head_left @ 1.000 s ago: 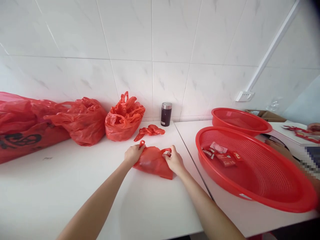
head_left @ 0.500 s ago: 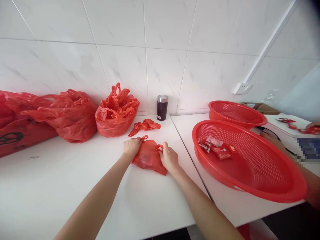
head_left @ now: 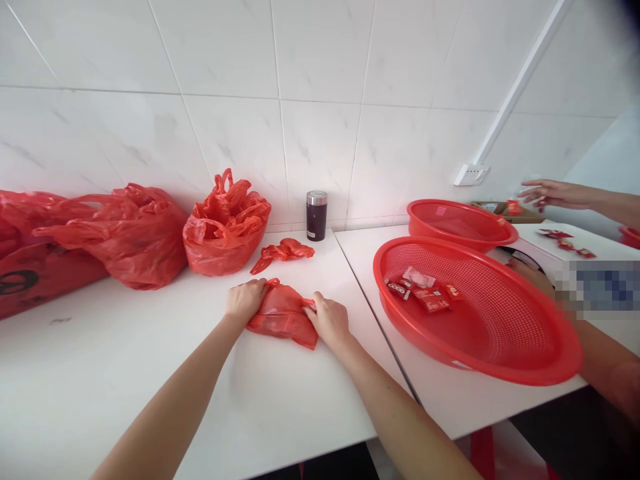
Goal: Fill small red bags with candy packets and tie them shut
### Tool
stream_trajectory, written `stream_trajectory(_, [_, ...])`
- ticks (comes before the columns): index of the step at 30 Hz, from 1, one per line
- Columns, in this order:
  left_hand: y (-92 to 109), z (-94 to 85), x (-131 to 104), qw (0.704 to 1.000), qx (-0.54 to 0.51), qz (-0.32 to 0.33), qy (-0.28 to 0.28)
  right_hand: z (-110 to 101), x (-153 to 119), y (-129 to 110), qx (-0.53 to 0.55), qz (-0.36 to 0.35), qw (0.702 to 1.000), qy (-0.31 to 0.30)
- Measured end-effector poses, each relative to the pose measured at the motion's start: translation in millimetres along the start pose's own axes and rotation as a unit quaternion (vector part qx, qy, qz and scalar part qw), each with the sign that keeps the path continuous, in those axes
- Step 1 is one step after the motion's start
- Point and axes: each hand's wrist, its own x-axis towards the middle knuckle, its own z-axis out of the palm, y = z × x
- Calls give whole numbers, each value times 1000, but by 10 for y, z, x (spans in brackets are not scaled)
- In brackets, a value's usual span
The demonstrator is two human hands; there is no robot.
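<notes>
A small red plastic bag lies on the white table between my two hands, with packets showing faintly through its film. My left hand is closed on the bag's upper left corner. On the other side, my right hand pinches its upper right handle. Just behind the bag lies a crumpled red plastic bag. To the right stands a large red plastic basket with several small packets inside.
Full red bags and an open one stuffed with bags line the wall at left. A dark tumbler stands behind. At right are a second red basket and a co-worker's hand above small red packets.
The small bag's top looks stretched flatter between my hands. The co-worker's hand has risen toward the box at the back right. The view has shifted slightly.
</notes>
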Motion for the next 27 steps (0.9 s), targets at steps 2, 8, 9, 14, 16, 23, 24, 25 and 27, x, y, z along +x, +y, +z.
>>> stream_trajectory(2, [-49, -8, -53, 1000, -7, -18, 19, 12, -12, -11, 2, 8, 1000, 6])
stream_trajectory(8, [-199, 4, -115, 989, -53, -126, 56, 57, -34, -63, 15, 35, 999, 29])
stream_trajectory(9, [-223, 15, -109, 985, -63, -151, 56, 65, -40, -72, 17, 33, 999, 32])
stream_trajectory(14, [-321, -50, -17, 965, -111, -232, 47, 82, -58, -65, 56, 12, 997, 43])
stream_trajectory(16, [-329, -208, 29, 964, -119, -230, 65, 69, -52, -38, 94, 18, 994, 46])
stream_trajectory(23, [42, -750, -88, 988, -131, 68, 42, -12, -79, -31, 269, -11, 961, 65])
stream_trajectory(24, [109, -746, -135, 983, -135, 122, 0, -20, -85, -32, 303, -11, 950, 68])
stream_trajectory(25, [157, -731, -182, 977, -137, 161, -38, -24, -88, -27, 338, -11, 939, 71])
stream_trajectory(27, [166, -710, -281, 969, -136, 189, -84, -18, -80, 1, 394, -5, 916, 79])
